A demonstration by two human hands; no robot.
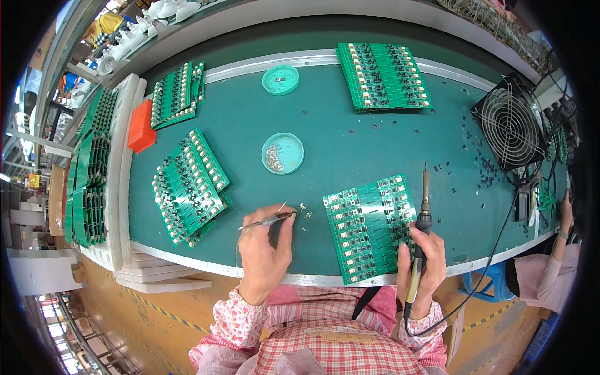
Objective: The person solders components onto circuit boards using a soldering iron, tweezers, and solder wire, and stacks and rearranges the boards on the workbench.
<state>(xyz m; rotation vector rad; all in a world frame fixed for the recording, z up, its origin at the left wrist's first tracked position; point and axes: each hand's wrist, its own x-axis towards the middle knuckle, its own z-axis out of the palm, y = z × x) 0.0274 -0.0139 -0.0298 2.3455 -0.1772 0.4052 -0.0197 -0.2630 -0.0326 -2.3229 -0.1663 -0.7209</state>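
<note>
My left hand (265,255) is closed on a pair of tweezers (274,219), and a thin wire hangs down beside the hand. The tweezer tips are next to a few tiny pale components (307,215) on the green mat. In my right hand (431,257) is a soldering iron (425,199), its tip pointing up and away from me. A green circuit board panel (369,215) lies tilted at the table's near edge between my hands. My right fingertips are at its right side; whether they touch it I cannot tell.
Board stacks lie at far right (384,75), left (190,187) and far left (178,94). Two round dishes (280,80) (294,153) hold small parts. A fan (509,124) stands right, near scattered black chips (487,172). The iron's cord (484,281) curves right. A co-worker's arm (562,225) shows.
</note>
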